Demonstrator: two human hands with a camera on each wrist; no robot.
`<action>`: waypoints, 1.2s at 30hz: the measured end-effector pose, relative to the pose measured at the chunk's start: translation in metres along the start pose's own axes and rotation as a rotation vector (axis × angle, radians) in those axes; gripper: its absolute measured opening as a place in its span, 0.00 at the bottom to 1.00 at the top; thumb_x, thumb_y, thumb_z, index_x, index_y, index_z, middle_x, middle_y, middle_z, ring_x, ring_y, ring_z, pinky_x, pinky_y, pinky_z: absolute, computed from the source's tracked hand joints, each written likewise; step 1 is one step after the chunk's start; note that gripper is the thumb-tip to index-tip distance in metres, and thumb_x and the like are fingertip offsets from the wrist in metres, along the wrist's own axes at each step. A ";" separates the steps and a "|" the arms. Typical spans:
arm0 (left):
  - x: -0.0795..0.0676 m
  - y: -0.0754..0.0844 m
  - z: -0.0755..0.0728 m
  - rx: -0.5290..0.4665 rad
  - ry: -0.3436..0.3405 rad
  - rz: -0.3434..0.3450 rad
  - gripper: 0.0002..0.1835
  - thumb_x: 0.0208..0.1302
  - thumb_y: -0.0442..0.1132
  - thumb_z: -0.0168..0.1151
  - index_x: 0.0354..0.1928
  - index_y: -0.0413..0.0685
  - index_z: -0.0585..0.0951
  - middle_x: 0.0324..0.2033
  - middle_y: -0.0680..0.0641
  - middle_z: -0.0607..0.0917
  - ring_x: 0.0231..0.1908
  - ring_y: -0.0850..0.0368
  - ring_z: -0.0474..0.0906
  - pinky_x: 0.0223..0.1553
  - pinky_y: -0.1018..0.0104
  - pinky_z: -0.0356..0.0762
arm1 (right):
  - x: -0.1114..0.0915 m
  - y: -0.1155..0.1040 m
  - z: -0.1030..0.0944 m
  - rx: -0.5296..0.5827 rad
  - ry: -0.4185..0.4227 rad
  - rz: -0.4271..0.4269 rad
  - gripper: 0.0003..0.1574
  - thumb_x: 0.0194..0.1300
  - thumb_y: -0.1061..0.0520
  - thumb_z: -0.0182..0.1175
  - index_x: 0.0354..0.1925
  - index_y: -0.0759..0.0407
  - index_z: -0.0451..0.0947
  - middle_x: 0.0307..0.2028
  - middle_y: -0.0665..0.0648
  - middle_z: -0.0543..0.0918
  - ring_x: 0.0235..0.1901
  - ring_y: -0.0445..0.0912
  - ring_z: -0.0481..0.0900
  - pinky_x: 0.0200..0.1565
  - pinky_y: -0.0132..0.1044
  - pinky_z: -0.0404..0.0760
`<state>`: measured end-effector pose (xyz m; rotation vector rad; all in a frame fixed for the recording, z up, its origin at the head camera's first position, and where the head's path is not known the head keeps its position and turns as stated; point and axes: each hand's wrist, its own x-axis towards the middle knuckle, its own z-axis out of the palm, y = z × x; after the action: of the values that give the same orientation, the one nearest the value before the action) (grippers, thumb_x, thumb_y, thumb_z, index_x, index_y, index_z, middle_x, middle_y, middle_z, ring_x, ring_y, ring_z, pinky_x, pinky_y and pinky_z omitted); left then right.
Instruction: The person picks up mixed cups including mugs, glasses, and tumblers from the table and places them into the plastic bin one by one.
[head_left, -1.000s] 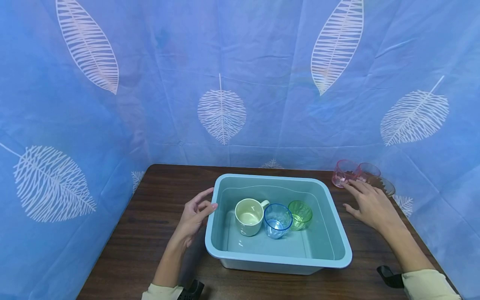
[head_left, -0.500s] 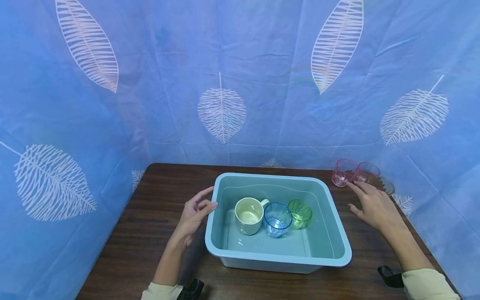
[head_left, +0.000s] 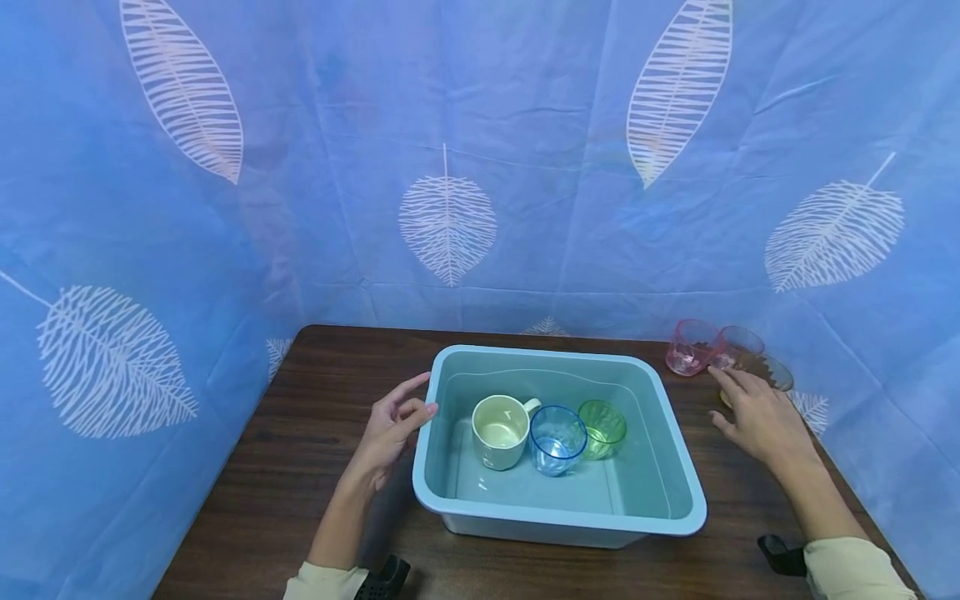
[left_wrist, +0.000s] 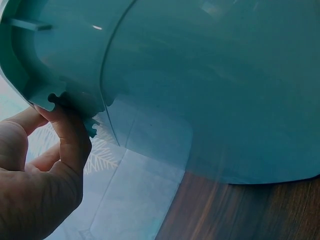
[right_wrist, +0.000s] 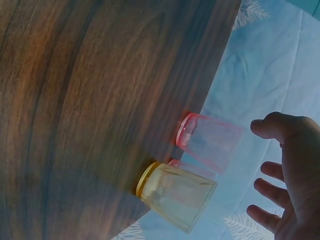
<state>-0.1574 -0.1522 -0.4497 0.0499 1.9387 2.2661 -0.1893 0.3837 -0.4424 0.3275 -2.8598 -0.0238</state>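
My left hand (head_left: 392, 431) grips the left rim of a light-blue plastic basin (head_left: 558, 523), its thumb over the edge; the left wrist view shows the fingers curled at the basin's lip. Inside the basin stand a pale green mug (head_left: 495, 457), a blue-rimmed glass (head_left: 551, 460) and a green glass (head_left: 602, 427). At the table's back right corner, my right hand (head_left: 768, 425) hovers with spread fingers beside an amber glass (right_wrist: 175, 195) and two pink glasses, one pink glass (right_wrist: 212, 142) standing more in the open. In the right wrist view, fingers and glasses are apart.
A dark wooden table (head_left: 315, 400) carries everything. Blue cloth with white leaf prints (head_left: 525, 208) hangs behind and along both sides. The three loose glasses stand close to the table's right and back edges.
My right hand has shifted right, from in front of the front pink glass toward the amber one. The left hand keeps its place on the basin rim.
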 end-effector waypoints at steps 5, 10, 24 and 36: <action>0.001 0.000 0.001 0.008 0.019 -0.015 0.30 0.73 0.35 0.65 0.74 0.48 0.71 0.34 0.43 0.87 0.32 0.57 0.81 0.32 0.68 0.80 | 0.001 0.006 0.006 0.001 0.014 0.021 0.49 0.54 0.59 0.76 0.69 0.70 0.66 0.62 0.80 0.70 0.60 0.77 0.69 0.57 0.75 0.69; 0.000 -0.001 0.002 0.015 0.021 -0.002 0.29 0.72 0.35 0.65 0.73 0.48 0.71 0.34 0.43 0.86 0.33 0.56 0.82 0.33 0.67 0.81 | 0.001 0.010 0.011 0.001 0.015 0.037 0.49 0.53 0.59 0.77 0.68 0.71 0.67 0.62 0.80 0.71 0.59 0.77 0.70 0.56 0.74 0.70; -0.002 -0.003 0.001 0.024 0.029 0.006 0.30 0.72 0.35 0.65 0.73 0.46 0.71 0.35 0.41 0.86 0.39 0.49 0.84 0.39 0.61 0.85 | -0.006 0.020 0.024 0.037 0.014 0.108 0.46 0.54 0.59 0.75 0.67 0.71 0.66 0.61 0.82 0.69 0.60 0.79 0.67 0.57 0.76 0.67; -0.001 -0.002 0.002 0.014 0.024 -0.022 0.29 0.73 0.35 0.64 0.74 0.46 0.70 0.33 0.45 0.86 0.37 0.52 0.84 0.37 0.64 0.84 | -0.007 0.030 0.024 0.102 0.019 0.212 0.45 0.55 0.59 0.73 0.65 0.76 0.65 0.61 0.85 0.66 0.58 0.81 0.65 0.55 0.76 0.68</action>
<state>-0.1561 -0.1504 -0.4515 0.0028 1.9574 2.2496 -0.1958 0.4139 -0.4662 0.0421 -2.8668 0.1650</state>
